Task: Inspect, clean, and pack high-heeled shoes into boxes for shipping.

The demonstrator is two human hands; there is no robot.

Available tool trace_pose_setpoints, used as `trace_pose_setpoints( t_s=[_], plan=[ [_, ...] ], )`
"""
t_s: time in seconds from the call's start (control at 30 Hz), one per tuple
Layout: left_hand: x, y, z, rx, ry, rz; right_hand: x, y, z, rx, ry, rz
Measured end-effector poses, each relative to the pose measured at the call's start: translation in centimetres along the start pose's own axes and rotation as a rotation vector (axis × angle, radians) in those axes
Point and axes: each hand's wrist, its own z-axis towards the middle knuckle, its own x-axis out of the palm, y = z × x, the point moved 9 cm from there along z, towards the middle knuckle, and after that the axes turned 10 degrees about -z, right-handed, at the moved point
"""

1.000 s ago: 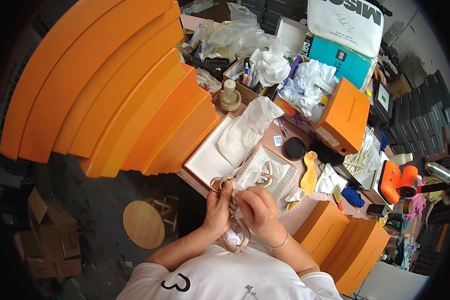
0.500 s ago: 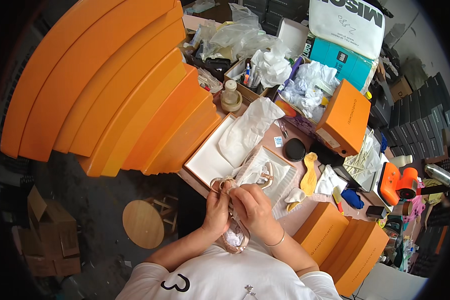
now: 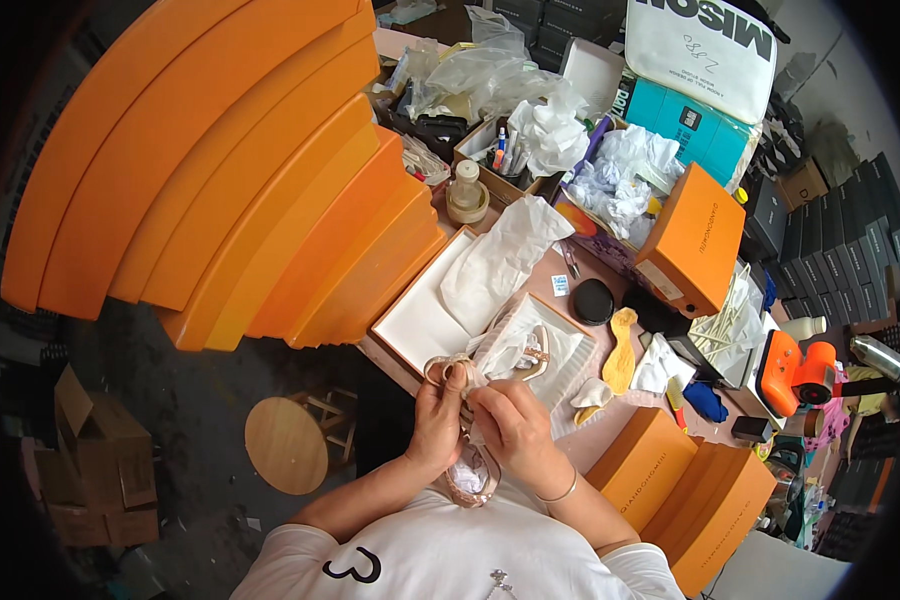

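Observation:
A rose-gold sandal (image 3: 473, 484) with thin straps hangs close in front of my shirt, white paper stuffed in it. My left hand (image 3: 436, 424) is closed round its strap end, thumb up. Beside it my right hand (image 3: 513, 420) is closed in a pinch on a bit of thin whitish tissue at the straps; the fingertips are partly hidden. Just beyond my hands, a matching sandal (image 3: 536, 352) lies in a shoe box (image 3: 582, 352) lined with white tissue. Left of that, a box lid (image 3: 410, 308) holds a sheet of white paper (image 3: 500, 255).
Orange shoe boxes (image 3: 270, 200) rise in a tall stack at the left; two more (image 3: 650, 460) stand near my right elbow. A yellow insole-shaped piece (image 3: 620, 350), a round black tin (image 3: 592, 301) and an orange tool (image 3: 795, 372) lie rightward. A round stool (image 3: 286, 445) stands on the floor.
My right hand has shifted slightly down and away from the left fingertips, and more whitish tissue shows between the hands. The left hand keeps its hold on the sandal.

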Motion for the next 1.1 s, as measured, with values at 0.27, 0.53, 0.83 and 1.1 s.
trace_pose_setpoints(
  t_s=[0.27,0.53,0.83,1.1],
  plan=[
    [-0.2,0.1,0.3,0.010,0.031,-0.044,0.3,0.2,0.4,0.010,-0.013,0.013],
    [-0.1,-0.2,0.5,0.009,0.013,-0.026,0.6,0.1,0.2,-0.005,-0.007,0.008],
    [0.0,-0.2,0.6,-0.013,0.006,-0.065,0.9,0.3,0.1,0.006,0.005,0.029],
    [-0.4,-0.5,0.6,-0.009,-0.044,-0.053,0.9,0.3,0.2,-0.020,0.024,0.012]
  ],
)
